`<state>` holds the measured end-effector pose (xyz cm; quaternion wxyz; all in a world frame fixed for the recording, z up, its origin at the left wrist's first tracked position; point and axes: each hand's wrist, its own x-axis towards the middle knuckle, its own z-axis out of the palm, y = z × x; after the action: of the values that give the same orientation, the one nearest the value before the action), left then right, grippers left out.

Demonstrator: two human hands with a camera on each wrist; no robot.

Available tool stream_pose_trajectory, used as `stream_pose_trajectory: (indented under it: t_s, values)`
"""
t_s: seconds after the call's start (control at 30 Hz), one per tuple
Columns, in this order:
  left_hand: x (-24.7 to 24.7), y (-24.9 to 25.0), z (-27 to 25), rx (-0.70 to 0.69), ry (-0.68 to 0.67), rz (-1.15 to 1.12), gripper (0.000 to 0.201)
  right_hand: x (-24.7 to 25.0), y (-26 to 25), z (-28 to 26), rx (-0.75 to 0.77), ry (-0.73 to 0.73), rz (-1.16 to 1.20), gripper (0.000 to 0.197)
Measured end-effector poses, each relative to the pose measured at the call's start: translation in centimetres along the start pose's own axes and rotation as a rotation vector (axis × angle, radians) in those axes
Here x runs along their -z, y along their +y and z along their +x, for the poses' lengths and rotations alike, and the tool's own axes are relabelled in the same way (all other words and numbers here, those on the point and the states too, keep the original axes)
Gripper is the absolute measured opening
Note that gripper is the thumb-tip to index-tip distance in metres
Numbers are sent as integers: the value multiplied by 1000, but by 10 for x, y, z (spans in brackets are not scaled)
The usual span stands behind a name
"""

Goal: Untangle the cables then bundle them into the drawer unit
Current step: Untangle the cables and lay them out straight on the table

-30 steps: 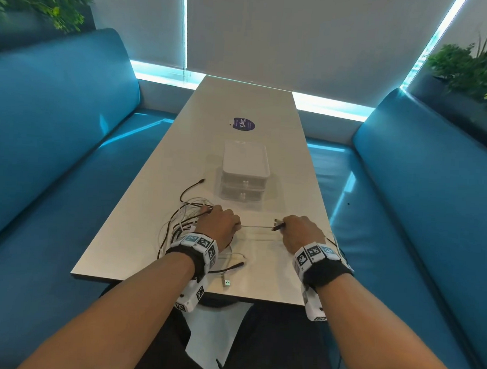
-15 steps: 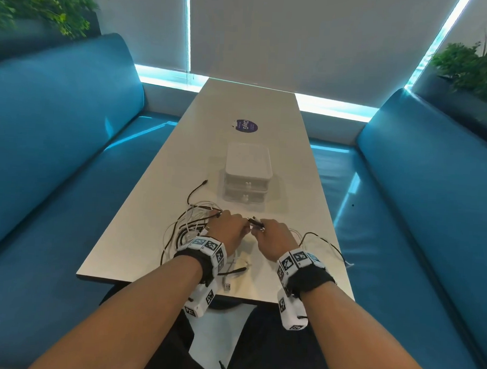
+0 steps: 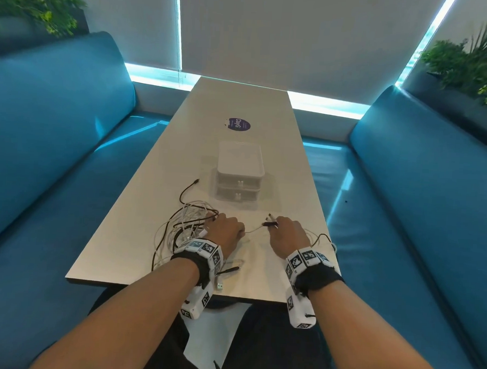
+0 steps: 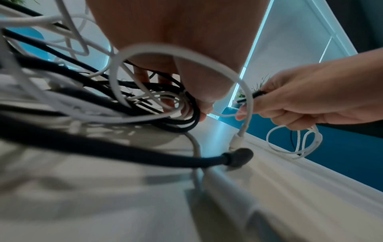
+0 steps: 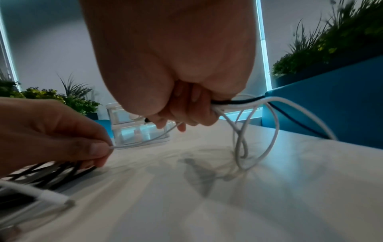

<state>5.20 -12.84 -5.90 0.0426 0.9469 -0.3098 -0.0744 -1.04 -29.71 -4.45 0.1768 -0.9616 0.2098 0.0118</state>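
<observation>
Pale table (image 3: 141, 207), tangled cables (image 3: 184, 223), drawer unit (image 3: 240, 170), purple sticker (image 3: 238, 124)

Cool cyan light leaks in thin strips round the edges of the drawn blinds (image 3: 271, 32) beyond the far end of the counter (image 3: 240, 106), leaving the room evenly dim with only a soft sheen on the counter top. The head view bows straight lines outward toward its corners. In both wrist views the counter surface nearest the lens is smeared with blur, faint grey shadows lie under the cable loops (image 5: 248, 139), and the black cables (image 4: 103, 144) close to the left wrist camera are out of focus.
</observation>
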Motion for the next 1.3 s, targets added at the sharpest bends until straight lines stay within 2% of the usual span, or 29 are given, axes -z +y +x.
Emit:
stream_pose_trajectory:
  t_s: [0.13, 0.23, 0.37, 0.43, 0.6, 0.7, 0.83, 0.97, 1.17, 1.3]
  values:
    - [1, 3, -1, 4, 0, -2, 30, -9, -15, -2, 139, -1, 98, 37]
    - [3, 3, -2, 6, -1, -18, 29, -12, -24, -5, 180, -8, 112, 47]
    - [3, 1, -2, -18, 18, -41, 28, -13, -30, -6, 236, -46, 106, 30]
    - [3, -2, -2, -33, 39, -74, 30, -14, -29, -6, 237, -91, 84, 28]
    - [4, -7, -4, -43, 41, -100, 32, -10, -22, -5, 191, -107, 46, 28]
    - [7, -11, -6, -36, 33, -58, 36, -4, -12, -1, 146, -40, -85, 28]
    - [8, -13, -7, -22, 41, 22, 36, 6, 5, 3, 33, 4, -145, 25]
    - [7, -26, -8, -1, 59, 3, 32, 18, 32, 4, -99, 21, -171, 23]
    - [-2, -10, -12, -79, 33, -127, 43, 15, 24, 3, -104, 53, -160, 21]
    - [-1, -12, -12, -120, 32, -23, 29, 17, 20, 4, -134, 81, -164, 21]
